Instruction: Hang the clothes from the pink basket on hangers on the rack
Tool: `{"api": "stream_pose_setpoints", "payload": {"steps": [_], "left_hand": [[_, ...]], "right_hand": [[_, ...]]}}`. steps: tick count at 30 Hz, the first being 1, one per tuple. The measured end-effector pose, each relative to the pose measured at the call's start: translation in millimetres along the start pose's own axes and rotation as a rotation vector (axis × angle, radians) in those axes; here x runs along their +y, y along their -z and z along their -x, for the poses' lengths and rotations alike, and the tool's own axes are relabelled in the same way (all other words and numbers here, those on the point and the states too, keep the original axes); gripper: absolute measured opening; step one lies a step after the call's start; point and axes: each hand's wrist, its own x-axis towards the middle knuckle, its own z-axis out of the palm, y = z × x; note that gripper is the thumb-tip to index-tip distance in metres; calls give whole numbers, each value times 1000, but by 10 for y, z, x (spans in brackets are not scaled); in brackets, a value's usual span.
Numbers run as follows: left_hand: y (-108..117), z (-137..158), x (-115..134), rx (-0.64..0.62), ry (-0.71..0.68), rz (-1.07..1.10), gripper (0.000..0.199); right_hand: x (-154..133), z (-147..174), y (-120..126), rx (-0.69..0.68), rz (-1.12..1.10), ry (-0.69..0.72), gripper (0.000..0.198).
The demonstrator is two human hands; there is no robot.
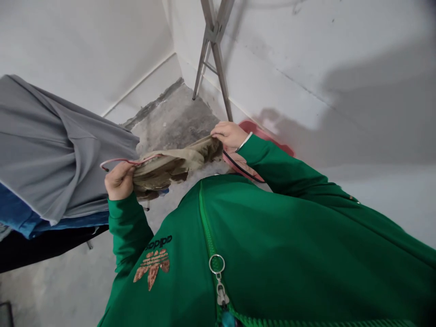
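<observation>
A khaki garment (177, 161) is stretched between my two hands in front of my body, its lower part hanging in folds. My left hand (120, 180) is closed on its left end, together with a thin pink clothes hanger (146, 159) whose hook sticks out past my fingers. At the other end, my right hand (229, 134) pinches the garment's upper edge between thumb and fingers. Most of the hanger is hidden by the cloth, and I cannot tell what kind of garment it is.
Grey cloth (61, 145) hangs at the left over blue cloth (20, 211) and black cloth. Ahead, a metal folding stand (218, 59) leans near the white wall corner. A pink basin (265, 135) is partly hidden behind my right arm. The floor (166, 122) is bare concrete.
</observation>
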Motion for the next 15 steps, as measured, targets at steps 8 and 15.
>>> {"api": "stream_pose_setpoints", "payload": {"steps": [8,15], "left_hand": [[-130,61,44,64,133,-27,27],[-213,49,107,-72,136,-26,37]], "right_hand": [[-304,-56,271,-13,-192,159,35],[-675,-98,361,-125,111,427,28]]}}
